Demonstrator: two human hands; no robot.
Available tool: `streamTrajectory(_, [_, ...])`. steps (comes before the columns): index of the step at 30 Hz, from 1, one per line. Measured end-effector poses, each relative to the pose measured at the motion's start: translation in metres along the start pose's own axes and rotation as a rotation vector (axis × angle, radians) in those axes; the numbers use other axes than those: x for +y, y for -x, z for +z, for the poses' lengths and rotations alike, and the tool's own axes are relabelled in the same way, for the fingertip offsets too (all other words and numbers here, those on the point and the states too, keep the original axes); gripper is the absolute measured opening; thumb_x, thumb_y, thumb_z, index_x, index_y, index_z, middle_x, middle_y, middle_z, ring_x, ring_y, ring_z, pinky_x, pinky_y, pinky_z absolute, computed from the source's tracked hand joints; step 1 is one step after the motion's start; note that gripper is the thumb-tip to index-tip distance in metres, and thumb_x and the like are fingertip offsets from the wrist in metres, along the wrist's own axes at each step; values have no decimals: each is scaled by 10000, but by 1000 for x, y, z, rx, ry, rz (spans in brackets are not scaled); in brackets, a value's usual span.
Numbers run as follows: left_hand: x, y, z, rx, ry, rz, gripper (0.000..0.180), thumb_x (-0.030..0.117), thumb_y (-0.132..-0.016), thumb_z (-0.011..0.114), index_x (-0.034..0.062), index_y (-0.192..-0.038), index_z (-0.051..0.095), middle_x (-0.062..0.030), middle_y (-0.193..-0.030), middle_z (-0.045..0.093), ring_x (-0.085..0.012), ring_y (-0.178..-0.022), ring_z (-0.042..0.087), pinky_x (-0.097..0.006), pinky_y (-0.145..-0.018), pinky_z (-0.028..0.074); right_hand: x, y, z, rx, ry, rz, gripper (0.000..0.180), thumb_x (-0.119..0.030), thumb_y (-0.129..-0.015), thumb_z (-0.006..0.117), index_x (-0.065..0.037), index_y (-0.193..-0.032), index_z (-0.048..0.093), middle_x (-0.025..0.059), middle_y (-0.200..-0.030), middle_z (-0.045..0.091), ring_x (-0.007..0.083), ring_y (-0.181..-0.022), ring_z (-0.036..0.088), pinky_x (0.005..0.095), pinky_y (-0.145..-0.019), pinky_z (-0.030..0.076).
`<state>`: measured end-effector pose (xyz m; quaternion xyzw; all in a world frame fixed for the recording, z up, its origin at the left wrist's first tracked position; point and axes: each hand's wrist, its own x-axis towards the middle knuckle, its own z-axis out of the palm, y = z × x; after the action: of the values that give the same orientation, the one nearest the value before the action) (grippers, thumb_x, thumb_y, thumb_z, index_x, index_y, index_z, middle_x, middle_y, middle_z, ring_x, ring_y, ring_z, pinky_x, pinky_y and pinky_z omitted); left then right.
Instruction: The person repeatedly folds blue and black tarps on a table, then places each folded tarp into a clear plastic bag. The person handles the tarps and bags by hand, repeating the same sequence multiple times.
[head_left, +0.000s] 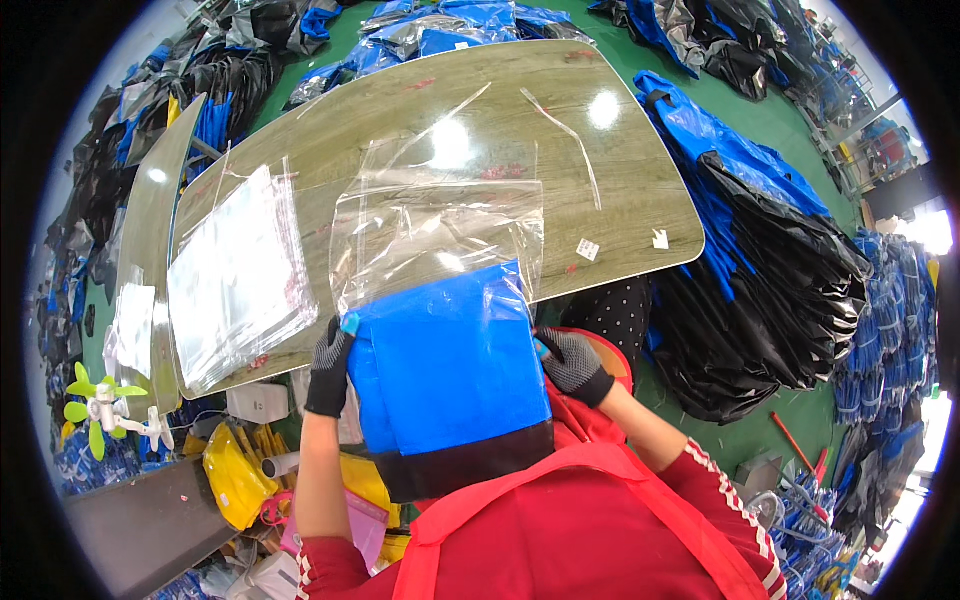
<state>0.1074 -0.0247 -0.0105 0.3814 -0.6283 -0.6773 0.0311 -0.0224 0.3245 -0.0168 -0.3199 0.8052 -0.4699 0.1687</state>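
A folded blue sheet with a black lower band [450,370] hangs over the near table edge, in front of my body. Its far end is inside a clear plastic bag [435,235] lying on the table. My left hand [331,368], in a dark dotted glove, is closed on the left edge of the folded blue sheet, near the bag's mouth. At the opposite edge my right hand [574,364], gloved alike, pinches the sheet's side. Whether the fingers also hold the bag's film is hard to see.
A stack of clear plastic bags [240,280] lies at the table's left. Thin clear strips [572,140] and small white labels [588,248] are on the wood-pattern table [630,170]. Black and blue folded goods [760,290] pile up on the right. A small green fan [103,408] stands at left.
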Motion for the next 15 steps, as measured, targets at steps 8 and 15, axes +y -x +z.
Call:
streamTrajectory(8, [-35,28,80,119,-476,376,521,378,-909,646,-14,-1239,553,-161,-1085,650,-212,-918,615,-335,-842,485,37,12,-19,-14,-663,447,566,-422,-856,716,16,-1197,608,110,-1023,676,167,-887,629,312,-807,522])
streamTrajectory(15, [-28,4,62,10,-440,705,287,133,-894,555,4,-1143,615,-212,-959,686,-301,-798,670,-389,-710,504,25,21,-26,65,-679,501,580,-402,-835,742,27,-1199,599,123,-1052,674,176,-925,631,324,-843,520])
